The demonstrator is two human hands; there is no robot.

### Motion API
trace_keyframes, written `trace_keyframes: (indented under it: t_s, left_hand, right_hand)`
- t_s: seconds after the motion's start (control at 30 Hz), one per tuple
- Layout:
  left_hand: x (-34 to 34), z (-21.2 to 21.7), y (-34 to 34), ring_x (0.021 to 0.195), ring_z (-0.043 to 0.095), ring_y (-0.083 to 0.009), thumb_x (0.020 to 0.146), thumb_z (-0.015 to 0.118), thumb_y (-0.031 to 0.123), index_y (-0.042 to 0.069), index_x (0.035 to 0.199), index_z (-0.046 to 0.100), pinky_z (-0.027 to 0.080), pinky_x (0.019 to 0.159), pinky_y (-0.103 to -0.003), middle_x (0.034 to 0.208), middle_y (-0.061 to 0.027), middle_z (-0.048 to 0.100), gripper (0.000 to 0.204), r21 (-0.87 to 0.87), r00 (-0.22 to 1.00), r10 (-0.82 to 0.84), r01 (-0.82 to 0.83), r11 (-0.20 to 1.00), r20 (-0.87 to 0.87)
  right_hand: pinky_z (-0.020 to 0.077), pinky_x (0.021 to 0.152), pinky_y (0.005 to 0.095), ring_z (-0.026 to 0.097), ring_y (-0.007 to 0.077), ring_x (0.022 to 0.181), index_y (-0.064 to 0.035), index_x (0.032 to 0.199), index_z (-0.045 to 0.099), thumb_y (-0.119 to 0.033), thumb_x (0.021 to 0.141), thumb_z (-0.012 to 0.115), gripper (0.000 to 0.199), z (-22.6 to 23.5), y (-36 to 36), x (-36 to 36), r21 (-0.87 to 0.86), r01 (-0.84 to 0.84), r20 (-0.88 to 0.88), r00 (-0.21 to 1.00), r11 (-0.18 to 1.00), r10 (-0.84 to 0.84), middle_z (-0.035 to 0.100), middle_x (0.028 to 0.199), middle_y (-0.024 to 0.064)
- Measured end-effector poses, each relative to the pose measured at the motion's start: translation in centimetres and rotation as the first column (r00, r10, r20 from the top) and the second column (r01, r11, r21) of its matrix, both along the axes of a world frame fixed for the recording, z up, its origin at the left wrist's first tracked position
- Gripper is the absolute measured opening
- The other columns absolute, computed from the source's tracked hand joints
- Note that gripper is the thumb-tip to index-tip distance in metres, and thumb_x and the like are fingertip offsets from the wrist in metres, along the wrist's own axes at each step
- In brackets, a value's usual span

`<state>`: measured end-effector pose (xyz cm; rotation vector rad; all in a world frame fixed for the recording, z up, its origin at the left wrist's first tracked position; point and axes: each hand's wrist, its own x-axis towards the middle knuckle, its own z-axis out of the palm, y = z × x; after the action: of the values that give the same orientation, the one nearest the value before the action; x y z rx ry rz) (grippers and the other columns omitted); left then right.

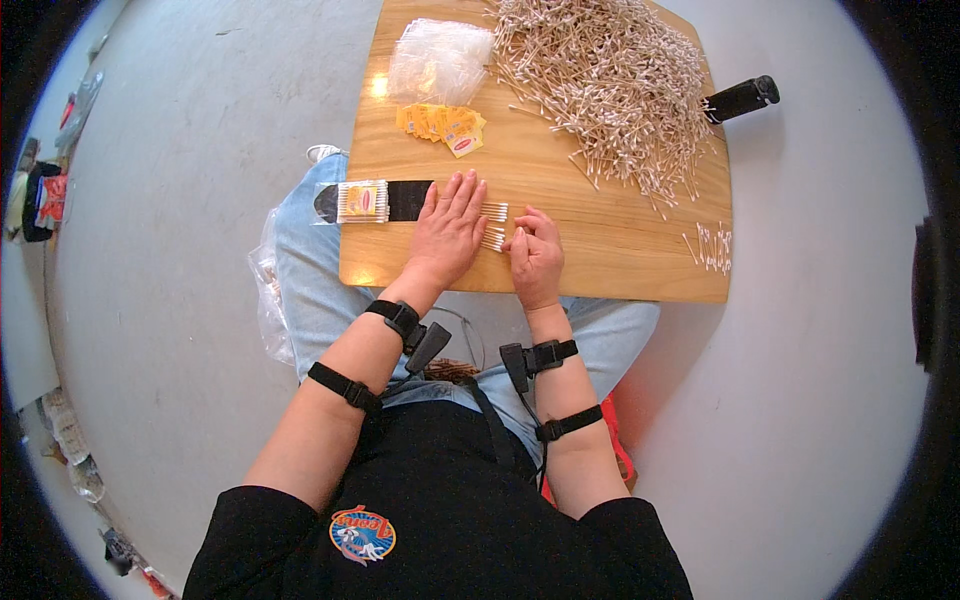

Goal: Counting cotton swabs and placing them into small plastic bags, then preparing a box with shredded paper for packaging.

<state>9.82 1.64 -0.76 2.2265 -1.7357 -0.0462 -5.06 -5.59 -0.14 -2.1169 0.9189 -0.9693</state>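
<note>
My left hand [446, 238] lies flat with its fingers stretched out over a row of cotton swabs [494, 240]. The swabs' white tips stick out to the right of it, and the rest is hidden under the palm. Just right of those tips is my right hand [538, 262], its fingers curled in and pressed together; what they hold, if anything, is too small to make out. A black strip [408, 200] runs leftward from my left fingers. On its left part sits a flat pack of cotton swabs [361, 202] with a yellow card on top.
A large heap of loose cotton swabs [610, 80] covers the table's far right. Clear plastic bags [438, 62] and fanned yellow cards [445, 128] lie at the far left. A few swabs [713, 247] rest by the right edge, where a black cylindrical object [742, 98] juts out farther back.
</note>
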Motion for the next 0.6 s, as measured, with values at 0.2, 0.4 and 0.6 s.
trace_keyframes:
  t_s: [0.2,0.4,0.6]
  left_hand:
    - [-0.02,-0.27,-0.05,0.145,0.030,-0.0238,0.100,0.042,0.033,0.008,0.147,0.041,0.017,0.119,-0.046,0.156,-0.0100,0.035,0.053,0.003,1.000,0.005,-0.005,1.000,0.016]
    - [-0.02,-0.36,-0.05,0.145,0.031,-0.0236,0.100,0.043,0.033,0.008,0.147,0.041,0.017,0.119,-0.046,0.155,-0.0099,0.035,0.053,-0.005,1.000,0.009,-0.009,1.000,0.023]
    - [-0.02,-0.13,-0.05,0.145,0.030,-0.0249,0.100,0.044,0.030,0.008,0.146,0.040,0.020,0.118,-0.046,0.155,-0.0106,0.035,0.052,-0.008,1.000,0.005,-0.005,1.000,0.002]
  right_hand:
    - [0.0467,0.095,0.0421,0.060,0.0337,0.108,-0.0017,0.067,0.070,-0.007,0.088,0.057,0.025,-0.15,-0.02,0.16,0.037,0.015,0.048,0.999,0.999,-0.017,0.066,0.094,0.0135]
    - [0.0470,0.095,0.0424,0.060,0.0338,0.107,-0.0015,0.069,0.070,-0.007,0.088,0.056,0.025,0.19,0.08,0.17,0.005,0.019,0.001,1.000,1.000,-0.019,0.066,0.093,0.0139]
    - [0.0470,0.095,0.0433,0.061,0.0345,0.106,-0.0010,0.072,0.070,-0.009,0.090,0.056,0.024,0.01,0.01,0.37,0.040,0.053,0.047,0.997,0.998,-0.055,0.066,0.093,0.0144]
